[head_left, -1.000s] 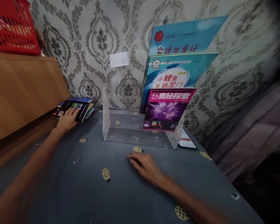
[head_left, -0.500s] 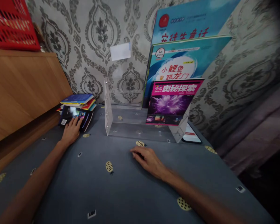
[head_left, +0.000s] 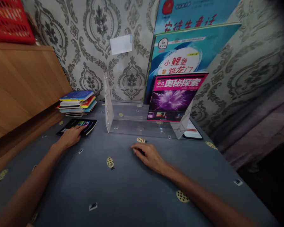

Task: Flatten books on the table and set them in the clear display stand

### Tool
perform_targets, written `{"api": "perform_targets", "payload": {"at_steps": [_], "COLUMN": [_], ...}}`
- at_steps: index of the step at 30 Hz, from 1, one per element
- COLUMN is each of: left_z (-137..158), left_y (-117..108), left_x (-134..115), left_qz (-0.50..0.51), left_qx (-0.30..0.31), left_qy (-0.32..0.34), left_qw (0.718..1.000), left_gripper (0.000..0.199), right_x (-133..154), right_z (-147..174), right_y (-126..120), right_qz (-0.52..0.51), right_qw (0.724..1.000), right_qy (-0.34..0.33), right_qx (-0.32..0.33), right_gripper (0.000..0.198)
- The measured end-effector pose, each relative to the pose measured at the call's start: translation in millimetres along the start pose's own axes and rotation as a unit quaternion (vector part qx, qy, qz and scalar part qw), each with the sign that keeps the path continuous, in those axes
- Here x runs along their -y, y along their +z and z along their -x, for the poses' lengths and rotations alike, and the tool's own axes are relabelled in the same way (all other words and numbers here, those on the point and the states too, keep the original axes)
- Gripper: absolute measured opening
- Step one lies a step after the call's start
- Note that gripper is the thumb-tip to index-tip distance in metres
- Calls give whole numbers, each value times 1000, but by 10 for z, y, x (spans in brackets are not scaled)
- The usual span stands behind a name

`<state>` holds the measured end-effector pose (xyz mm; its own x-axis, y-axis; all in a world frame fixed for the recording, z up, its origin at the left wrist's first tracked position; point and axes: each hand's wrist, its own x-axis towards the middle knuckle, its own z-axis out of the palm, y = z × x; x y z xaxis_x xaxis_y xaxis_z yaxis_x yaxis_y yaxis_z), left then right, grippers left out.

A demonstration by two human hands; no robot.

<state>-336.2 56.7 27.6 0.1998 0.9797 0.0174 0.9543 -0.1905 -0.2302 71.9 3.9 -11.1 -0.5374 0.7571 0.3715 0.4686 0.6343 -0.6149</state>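
Note:
My left hand [head_left: 72, 136] lies on top of a black book [head_left: 91, 126] that is flat on the table, fingers stretched over its cover. Just behind this book is a stack of books [head_left: 77, 102] with a blue cover on top. My right hand [head_left: 148, 154] rests on the tablecloth, loosely curved, thumb apart from the forefinger and nothing in it. Beyond it stands a clear acrylic book rack [head_left: 142, 128]. On the rack's right side lean a purple-and-pink book [head_left: 172, 97], a teal book [head_left: 203, 39] and a taller blue book [head_left: 191, 14].
A phone [head_left: 192, 130] lies by the rack's right foot. At the left, a wooden cabinet [head_left: 21, 85] carries a red basket [head_left: 10, 23]. Patterned wallpaper with a white paper slip [head_left: 121, 44] closes off the back. The grey-blue tablecloth [head_left: 123, 195] spreads across the front.
The black book, tilted against the stack before, now lies flat in front of it under my left hand. My right hand has stayed in place. The view has tipped slightly downward.

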Motion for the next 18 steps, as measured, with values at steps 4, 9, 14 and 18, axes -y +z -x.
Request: {"api": "perform_targets", "payload": {"at_steps": [4, 9, 14, 18], "left_z": [151, 218, 27, -7], "left_y": [-187, -381, 22, 390], "left_x": [8, 311, 523, 441], "left_qz": [62, 284, 164, 140], "left_qx": [68, 157, -47, -62], "left_qy": [38, 56, -152, -144], "left_qw": [995, 944, 974, 978], "left_gripper": [71, 56, 60, 62], "right_x": [4, 4, 17, 33], "right_z": [1, 4, -2, -15], "right_y": [-3, -11, -19, -31], "right_qz": [5, 1, -3, -16], "right_qw": [1000, 1000, 1000, 999], "right_qy": [8, 13, 15, 42], "right_qx": [1, 4, 7, 9], "right_gripper": [24, 25, 25, 24]}}
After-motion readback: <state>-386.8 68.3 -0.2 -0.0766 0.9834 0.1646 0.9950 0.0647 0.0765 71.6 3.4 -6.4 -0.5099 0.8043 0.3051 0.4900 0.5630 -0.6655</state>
